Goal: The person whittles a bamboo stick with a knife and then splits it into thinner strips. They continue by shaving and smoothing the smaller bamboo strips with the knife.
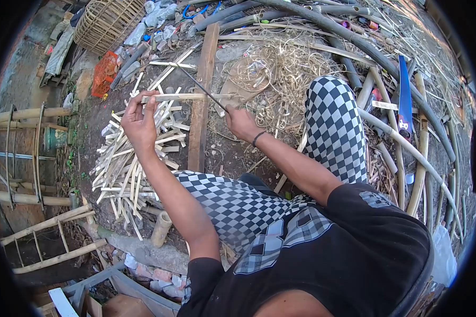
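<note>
My left hand (140, 120) pinches one end of a pale bamboo strip (179, 97), which points to the right across a long wooden plank (197, 129). Closed around a handle hidden in its fingers, my right hand (242, 124) grips a knife. The long, dark, narrow knife blade (194, 81) slants up and left and crosses the strip above the plank. Below and around my left hand spreads a heap of cut bamboo strips (122, 171). Curly bamboo shavings (280, 79) lie on the ground beyond my right hand.
At the right, a saw with a blue blade (404, 92) rests among bamboo poles (423, 153). An orange plastic crate (105, 74) and a woven basket (107, 24) are at the upper left. A bamboo ladder (58, 260) lies lower left, near a short bamboo tube (162, 229).
</note>
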### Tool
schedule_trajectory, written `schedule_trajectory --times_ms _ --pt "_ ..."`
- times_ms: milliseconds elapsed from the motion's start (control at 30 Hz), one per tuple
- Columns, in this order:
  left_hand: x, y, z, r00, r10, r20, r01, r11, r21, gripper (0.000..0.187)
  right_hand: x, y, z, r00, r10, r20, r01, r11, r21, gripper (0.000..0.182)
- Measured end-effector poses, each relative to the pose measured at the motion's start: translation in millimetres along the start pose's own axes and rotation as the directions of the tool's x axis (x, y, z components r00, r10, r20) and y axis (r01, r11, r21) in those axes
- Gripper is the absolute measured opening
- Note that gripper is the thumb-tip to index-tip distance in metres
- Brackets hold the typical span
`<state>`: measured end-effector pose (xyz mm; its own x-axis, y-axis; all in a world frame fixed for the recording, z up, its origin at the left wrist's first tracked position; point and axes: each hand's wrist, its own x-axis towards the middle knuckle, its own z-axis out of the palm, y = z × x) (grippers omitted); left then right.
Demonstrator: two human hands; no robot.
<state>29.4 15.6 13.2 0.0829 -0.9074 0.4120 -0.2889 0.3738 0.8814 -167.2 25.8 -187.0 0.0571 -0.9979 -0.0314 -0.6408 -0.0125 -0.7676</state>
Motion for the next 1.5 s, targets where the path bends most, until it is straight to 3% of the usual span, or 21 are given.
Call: schedule_trajectory --times_ms 100,167,200,267,367,433,500,633,700,733,867,933,1200,1300,1400,1500 --pt "-0.3 -0.4 2.8 1.000 0.021 -0.015 -0.020 0.999 0.031 0.016 7.6 6.6 13.8 0.992 -0.113 -0.061 0.117 0.991 0.061 0.017" --pt "-1.6 -2.6 -0.7 0.999 0.028 -0.032 -0.025 0.997 0.066 0.015 9.4 39.2 46.2 0.998 0.060 -0.026 -0.059 0.998 0.040 0.021" --pt "-1.8 -5.6 -6.2 0.998 0.003 -0.058 0.000 0.999 0.049 0.014 8.4 59.9 50.9 0.998 0.062 -0.013 -0.061 0.997 0.040 0.021" --pt "1.9 -10.9 -10.3 0.997 0.013 -0.081 -0.011 0.999 0.032 0.012 19.1 91.6 45.7 0.976 0.164 0.144 -0.147 0.981 -0.124 0.024" --pt "1.2 -12.2 -9.6 0.994 0.008 -0.105 -0.005 1.000 0.024 0.011 34.2 67.5 57.2 0.957 0.209 0.200 -0.185 0.973 -0.136 0.026" --pt "4.7 -7.5 -5.3 0.993 0.011 -0.120 -0.008 1.000 0.021 0.012 31.1 45.0 45.5 0.974 0.179 0.137 -0.167 0.982 -0.091 0.023" --pt "3.0 -7.4 -5.0 0.993 -0.007 -0.117 0.013 0.999 0.051 0.013 8.2 8.7 12.2 0.999 0.024 0.045 -0.024 1.000 -0.005 0.019" --pt "6.0 -7.1 -3.6 0.995 0.007 -0.103 -0.002 0.999 0.045 0.014 2.7 27.4 33.6 0.985 -0.131 -0.110 0.140 0.986 0.085 0.017" --pt "2.4 -8.2 -6.6 0.994 0.026 -0.108 -0.019 0.998 0.064 0.013 3.2 66.9 44.0 0.986 0.132 0.099 -0.127 0.990 -0.055 0.023" --pt "1.6 -7.8 -8.0 0.992 0.013 -0.124 -0.007 0.999 0.052 0.013 5.1 85.1 41.0 0.934 0.280 0.222 -0.250 0.955 -0.157 0.027" --pt "3.2 -12.1 -9.4 0.992 0.024 -0.125 -0.021 0.999 0.026 0.013 13.3 105.3 52.1 0.908 0.358 0.216 -0.307 0.921 -0.238 0.032" --pt "1.5 -10.5 -9.2 0.993 0.003 -0.114 0.001 0.999 0.036 0.014 19.9 113.7 74.0 0.918 0.304 0.254 -0.291 0.953 -0.088 0.033" --pt "3.6 -8.7 -2.5 0.997 -0.014 -0.077 0.015 1.000 0.006 0.017 -9.0 101.1 61.4 0.924 0.367 0.103 -0.370 0.929 0.011 0.033" --pt "-1.1 1.3 -1.8 0.999 -0.021 -0.035 0.021 1.000 0.009 0.016 -7.7 65.5 43.2 0.944 0.302 0.133 -0.312 0.948 0.062 0.033" --pt "-1.6 -3.1 -4.7 1.000 0.005 -0.016 -0.005 0.999 0.033 0.016 -11.8 2.6 10.5 0.998 0.055 0.009 -0.056 0.980 0.190 0.024" --pt "-1.0 -1.1 0.8 0.999 0.013 -0.043 -0.010 0.998 0.066 0.016 -19.7 -67.4 -28.5 0.976 -0.199 -0.091 0.218 0.915 0.339 0.019"
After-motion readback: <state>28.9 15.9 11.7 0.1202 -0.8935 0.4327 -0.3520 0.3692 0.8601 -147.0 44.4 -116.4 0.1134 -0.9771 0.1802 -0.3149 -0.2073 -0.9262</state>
